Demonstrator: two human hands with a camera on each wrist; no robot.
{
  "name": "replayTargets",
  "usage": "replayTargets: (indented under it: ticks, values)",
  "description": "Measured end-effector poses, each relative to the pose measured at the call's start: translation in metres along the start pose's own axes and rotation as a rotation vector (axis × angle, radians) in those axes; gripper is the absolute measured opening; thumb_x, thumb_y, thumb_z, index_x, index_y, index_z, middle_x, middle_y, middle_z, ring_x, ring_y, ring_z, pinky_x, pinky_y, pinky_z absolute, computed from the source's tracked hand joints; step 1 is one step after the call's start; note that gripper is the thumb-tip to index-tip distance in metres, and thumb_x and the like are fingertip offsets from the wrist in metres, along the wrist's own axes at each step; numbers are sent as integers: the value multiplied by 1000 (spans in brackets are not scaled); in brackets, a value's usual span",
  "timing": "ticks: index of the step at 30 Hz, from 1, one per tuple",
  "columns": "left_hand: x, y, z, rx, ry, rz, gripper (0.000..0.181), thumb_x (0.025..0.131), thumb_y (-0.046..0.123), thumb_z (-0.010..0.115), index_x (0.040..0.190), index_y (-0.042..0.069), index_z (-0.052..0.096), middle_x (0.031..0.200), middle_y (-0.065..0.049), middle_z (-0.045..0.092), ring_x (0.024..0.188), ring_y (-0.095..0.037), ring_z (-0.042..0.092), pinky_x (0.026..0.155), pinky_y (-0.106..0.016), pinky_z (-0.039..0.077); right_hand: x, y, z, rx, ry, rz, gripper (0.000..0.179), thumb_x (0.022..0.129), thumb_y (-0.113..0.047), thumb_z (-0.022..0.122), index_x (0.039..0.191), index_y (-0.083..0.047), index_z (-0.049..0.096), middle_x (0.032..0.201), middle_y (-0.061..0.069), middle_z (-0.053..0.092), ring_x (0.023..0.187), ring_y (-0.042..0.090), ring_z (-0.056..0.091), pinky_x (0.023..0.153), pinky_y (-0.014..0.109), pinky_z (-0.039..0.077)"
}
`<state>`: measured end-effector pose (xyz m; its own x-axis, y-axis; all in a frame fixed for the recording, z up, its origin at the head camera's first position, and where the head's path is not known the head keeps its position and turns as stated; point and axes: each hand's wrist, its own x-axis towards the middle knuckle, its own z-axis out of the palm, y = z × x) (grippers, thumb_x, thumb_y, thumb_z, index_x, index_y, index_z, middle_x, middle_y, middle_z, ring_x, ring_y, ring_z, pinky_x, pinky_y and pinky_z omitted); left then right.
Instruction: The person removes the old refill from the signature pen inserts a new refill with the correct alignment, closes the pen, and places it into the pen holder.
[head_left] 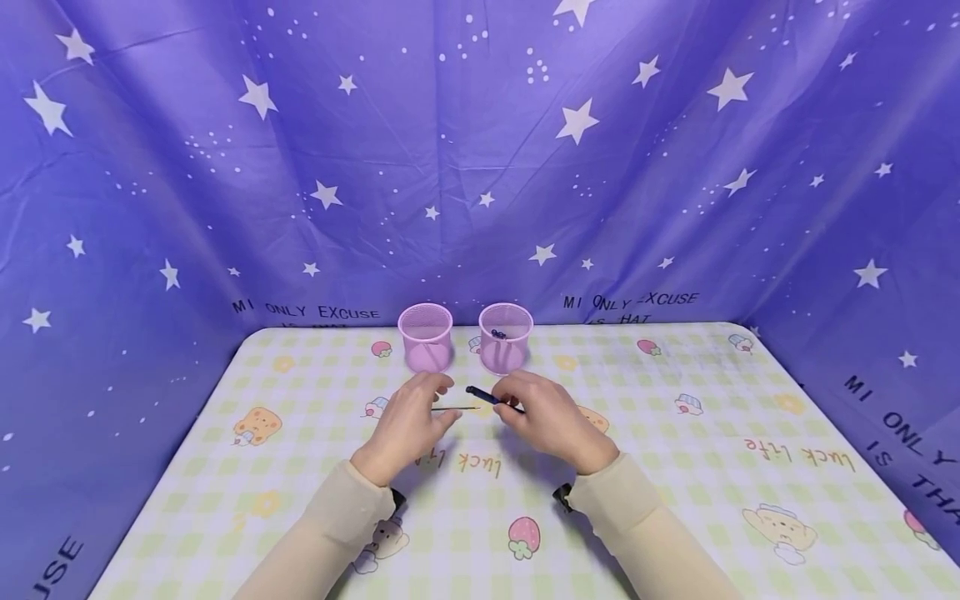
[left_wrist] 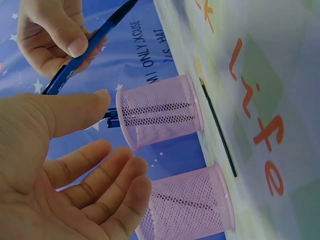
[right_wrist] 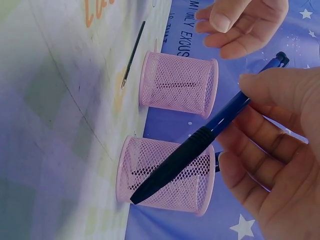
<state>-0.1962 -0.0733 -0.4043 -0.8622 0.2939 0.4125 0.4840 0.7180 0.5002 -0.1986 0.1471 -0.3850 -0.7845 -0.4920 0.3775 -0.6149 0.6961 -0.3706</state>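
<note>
My right hand (head_left: 551, 417) pinches a blue click pen (right_wrist: 220, 122) between thumb and fingers. Its dark grip and tip slant downward in the right wrist view. A thin dark pen refill (left_wrist: 218, 127) lies on the tablecloth, below the hands and in front of the cups. Nearest to it in the head view is my left hand (head_left: 405, 421), its fingers loosely bent with nothing between them. Blue pens (left_wrist: 113, 118) stand in the right pink mesh cup (head_left: 517, 357). Through the mesh of the left pink cup (head_left: 427, 357) a thin dark stick shows.
A checked tablecloth (head_left: 660, 517) with printed cartoons and lettering covers the table. Just behind the cups hangs a purple curtain (head_left: 450, 167) with white stars, and it also runs along both sides.
</note>
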Motion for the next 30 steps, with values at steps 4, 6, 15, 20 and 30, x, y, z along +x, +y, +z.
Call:
replayTargets:
  ticks: [4,6,15,20,30]
  values:
    - [3,-1,2,-29,-9,-20,38,78,17,78,111,6,63,98,-6,62,86,-23,61,74,-36,49,0,1,-1,1,5,0,7,85,-12,69,90,-17,67,85,-11,58,76,7,57,68,28,48]
    - [4,-1,3,-42,-15,-32,39,79,18,78,112,5,62,99,-7,62,87,-24,62,75,-36,49,0,2,-2,2,9,0,8,85,-11,69,90,-17,67,85,-11,58,76,7,56,68,28,48]
    - [14,-2,10,-48,-35,-37,44,79,20,78,115,5,60,103,-7,62,88,-22,62,77,-36,50,0,3,-4,15,32,-5,10,84,-9,70,87,-18,65,83,-11,57,75,6,56,66,28,48]
    - [18,3,13,-71,-52,-33,45,79,20,77,117,4,59,105,-9,62,90,-25,62,78,-37,50,0,3,-5,20,32,-1,10,84,-9,69,88,-17,66,84,-11,57,76,6,56,67,27,48]
    - [30,8,21,-67,-54,-41,46,78,14,78,118,4,58,106,-10,61,92,-23,60,80,-36,49,0,2,-10,29,52,-21,11,83,-7,70,87,-16,65,85,-7,59,77,8,58,67,28,48]
